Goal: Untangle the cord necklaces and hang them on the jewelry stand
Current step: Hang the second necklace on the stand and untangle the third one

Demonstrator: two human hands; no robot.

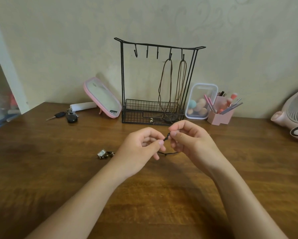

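Note:
A black wire jewelry stand [122, 75] stands at the back of the wooden table [41, 152], with a mesh basket at its foot. Two brown cord necklaces [164, 83] hang from its two right hooks; the three left hooks are bare. My left hand [141, 147] and my right hand [191, 138] both pinch a thin dark cord [167, 136] just in front of the stand. A loop of that cord [169, 153] sags between my hands. Its beaded pendant end [105, 154] lies on the table to the left of my left hand.
A pink-framed mirror [102, 98] leans left of the stand, with car keys [67, 116] and a white tube [83, 106] beside it. A clear box of sponges [200, 100] and a pink brush holder [220, 112] stand on the right. A pink fan [294, 114] sits far right.

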